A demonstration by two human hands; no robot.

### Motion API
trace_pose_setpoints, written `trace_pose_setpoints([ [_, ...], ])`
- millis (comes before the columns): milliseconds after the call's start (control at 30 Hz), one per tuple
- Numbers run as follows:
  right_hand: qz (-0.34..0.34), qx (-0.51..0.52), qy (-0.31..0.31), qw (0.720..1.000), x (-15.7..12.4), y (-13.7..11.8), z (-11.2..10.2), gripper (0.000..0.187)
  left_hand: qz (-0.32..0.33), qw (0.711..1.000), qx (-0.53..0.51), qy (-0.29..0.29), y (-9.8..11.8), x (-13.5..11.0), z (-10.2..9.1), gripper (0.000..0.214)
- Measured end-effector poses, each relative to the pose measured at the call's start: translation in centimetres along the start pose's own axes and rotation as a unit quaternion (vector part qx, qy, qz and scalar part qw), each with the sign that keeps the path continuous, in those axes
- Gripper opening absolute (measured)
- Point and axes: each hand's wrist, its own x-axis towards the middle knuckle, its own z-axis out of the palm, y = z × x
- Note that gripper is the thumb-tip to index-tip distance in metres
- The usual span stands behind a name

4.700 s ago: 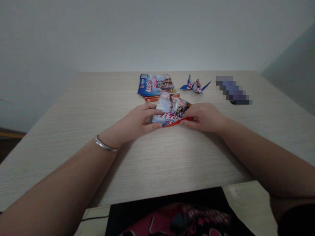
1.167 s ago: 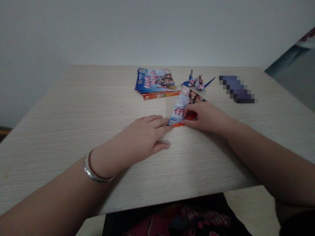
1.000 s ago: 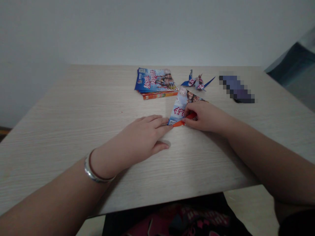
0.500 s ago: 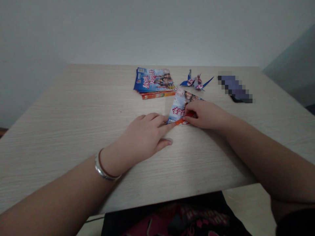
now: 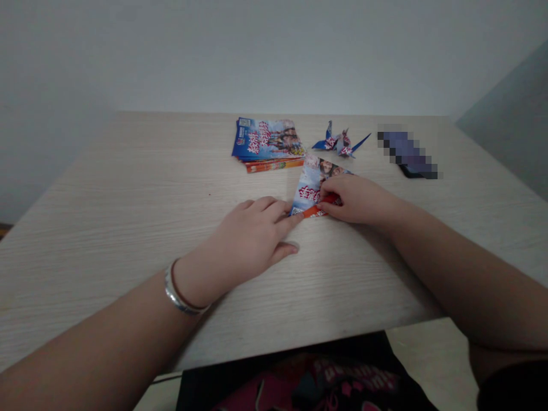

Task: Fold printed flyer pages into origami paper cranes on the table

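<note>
A printed paper sheet (image 5: 307, 180), partly folded, lies on the table with a strip of its orange reverse side showing along the near edge. My left hand (image 5: 252, 240) rests flat and open, its fingertips pressing the sheet's near left corner; a silver bangle circles that wrist. Over the sheet's right part, my right hand (image 5: 353, 197) is closed, thumb and fingers pinching the folded orange-red edge. That hand hides much of the paper's right side. Just beyond the sheet stand folded paper cranes (image 5: 338, 144) in blue and pink print.
A stack of printed leaflets (image 5: 269, 140) lies at the back, left of the cranes, its near corner close to the sheet. Toward the back right is a phone-like dark object (image 5: 409, 154), blurred by pixels. A wall rises behind the wooden table (image 5: 141, 177).
</note>
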Motion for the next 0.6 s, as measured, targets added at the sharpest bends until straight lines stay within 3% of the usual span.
trace_pose_setpoints([
  [400,-0.006,0.005,-0.003,1.000,0.10,0.08,0.14,0.022,-0.003,1.000,0.007,0.000,0.09,-0.03,0.01,0.054],
  [600,-0.008,0.016,-0.001,1.000,0.19,0.34,0.39,0.023,-0.009,1.000,0.000,-0.027,0.07,0.06,-0.31,0.054],
])
